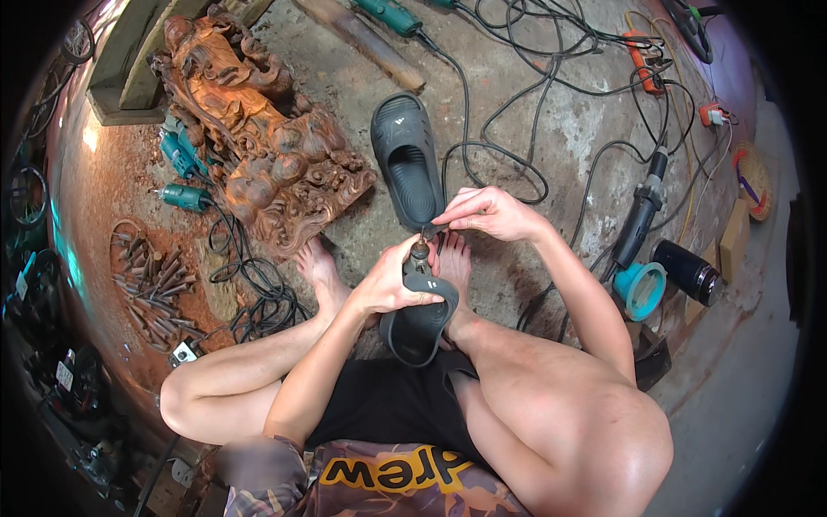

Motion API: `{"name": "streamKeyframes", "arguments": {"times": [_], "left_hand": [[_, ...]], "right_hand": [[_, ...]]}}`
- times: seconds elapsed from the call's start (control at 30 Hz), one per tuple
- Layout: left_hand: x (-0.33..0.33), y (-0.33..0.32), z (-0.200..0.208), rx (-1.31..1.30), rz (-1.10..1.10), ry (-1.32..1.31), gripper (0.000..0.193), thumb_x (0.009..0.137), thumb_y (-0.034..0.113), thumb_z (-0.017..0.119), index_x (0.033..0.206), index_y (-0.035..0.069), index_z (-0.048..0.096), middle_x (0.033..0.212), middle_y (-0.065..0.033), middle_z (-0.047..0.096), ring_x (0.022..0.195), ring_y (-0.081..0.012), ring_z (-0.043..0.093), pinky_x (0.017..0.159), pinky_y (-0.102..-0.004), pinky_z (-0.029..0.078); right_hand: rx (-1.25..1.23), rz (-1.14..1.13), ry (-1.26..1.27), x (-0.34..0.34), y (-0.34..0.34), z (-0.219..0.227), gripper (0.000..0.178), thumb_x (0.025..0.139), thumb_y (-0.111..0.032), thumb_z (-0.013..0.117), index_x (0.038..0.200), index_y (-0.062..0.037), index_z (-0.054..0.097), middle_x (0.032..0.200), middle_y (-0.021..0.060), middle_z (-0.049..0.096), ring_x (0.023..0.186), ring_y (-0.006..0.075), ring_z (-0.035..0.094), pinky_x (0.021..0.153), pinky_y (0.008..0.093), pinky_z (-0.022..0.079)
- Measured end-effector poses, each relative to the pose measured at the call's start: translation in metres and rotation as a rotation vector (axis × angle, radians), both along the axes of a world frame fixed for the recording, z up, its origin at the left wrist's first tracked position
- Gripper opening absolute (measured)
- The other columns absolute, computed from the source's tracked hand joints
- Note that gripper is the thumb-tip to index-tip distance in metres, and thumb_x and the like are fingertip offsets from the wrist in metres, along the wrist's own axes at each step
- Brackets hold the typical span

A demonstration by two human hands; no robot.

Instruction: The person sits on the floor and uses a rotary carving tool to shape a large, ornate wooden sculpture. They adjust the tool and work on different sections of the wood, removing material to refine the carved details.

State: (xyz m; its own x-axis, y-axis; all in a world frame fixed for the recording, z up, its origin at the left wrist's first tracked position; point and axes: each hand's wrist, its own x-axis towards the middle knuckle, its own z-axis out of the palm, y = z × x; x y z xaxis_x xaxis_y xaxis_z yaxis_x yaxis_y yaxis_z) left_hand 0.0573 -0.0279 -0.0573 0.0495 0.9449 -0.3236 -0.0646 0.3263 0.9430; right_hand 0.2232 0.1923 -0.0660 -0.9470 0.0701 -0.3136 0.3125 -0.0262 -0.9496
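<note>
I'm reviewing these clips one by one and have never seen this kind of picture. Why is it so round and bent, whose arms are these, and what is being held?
This is one view from a wide fisheye camera worn on a person's head, looking down; that bends straight edges near the rim. The arms are the wearer's own, who sits on a concrete floor. The left hand grips a small handheld rotary tool. The right hand pinches something small at its tip; what it is I cannot tell. Nearby lie a dark slipper, a reddish wood carving, green power tools, a heap of chisels and many cables.
</note>
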Motion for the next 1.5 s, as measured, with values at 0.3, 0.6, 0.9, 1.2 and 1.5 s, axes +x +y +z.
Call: {"name": "streamKeyframes", "arguments": {"times": [0.3,0.6,0.9,1.2,1.5], "left_hand": [[0.002,0.0,0.003,-0.005,0.006,-0.026,0.058,0.065,0.025,0.095,0.103,0.007,0.054,0.094,-0.0039,0.067,0.087,-0.0145,0.062,0.082,-0.0326,0.053],[0.003,0.0,0.002,0.006,-0.039,-0.044,0.059,0.065,0.023,0.096,0.102,0.008,0.052,0.094,-0.0032,0.065,0.088,-0.0146,0.061,0.084,-0.0323,0.051],[0.003,0.001,0.008,-0.008,-0.021,-0.056,0.059,0.065,0.024,0.097,0.101,0.009,0.053,0.094,-0.0018,0.065,0.087,-0.0128,0.06,0.082,-0.0314,0.051],[0.009,-0.003,0.013,-0.066,0.072,0.055,0.065,0.059,0.031,0.096,0.109,0.006,0.062,0.088,-0.0039,0.066,0.08,-0.0178,0.065,0.078,-0.0361,0.054],[0.013,-0.003,0.021,-0.056,0.113,0.1,0.059,0.061,0.03,0.096,0.102,0.007,0.062,0.082,-0.0042,0.067,0.076,-0.019,0.067,0.076,-0.0365,0.056]], "right_hand": [[-0.104,-0.032,0.028,0.002,-0.008,-0.015,0.029,0.093,-0.004,0.074,0.121,-0.0108,0.08,0.112,0.0055,0.076,0.107,0.0177,0.065,0.096,0.0324,0.053],[-0.124,0.085,0.072,-0.01,-0.001,-0.014,0.031,0.093,-0.003,0.073,0.122,-0.0095,0.079,0.11,0.0077,0.075,0.105,0.0179,0.067,0.095,0.032,0.054],[-0.066,0.069,0.036,-0.009,-0.002,0.001,0.025,0.092,-0.012,0.078,0.116,-0.0074,0.081,0.105,0.0083,0.077,0.097,0.019,0.07,0.09,0.033,0.055],[0.205,-0.046,0.024,-0.008,-0.019,0.029,0.019,0.093,-0.018,0.075,0.105,-0.0046,0.081,0.092,0.0115,0.079,0.085,0.0246,0.077,0.074,0.0356,0.058],[0.512,-0.214,-0.025,-0.001,-0.05,0.05,0.014,0.087,-0.016,0.072,0.093,-0.0084,0.082,0.084,0.0085,0.075,0.076,0.0298,0.073,0.067,0.0398,0.056]]}}
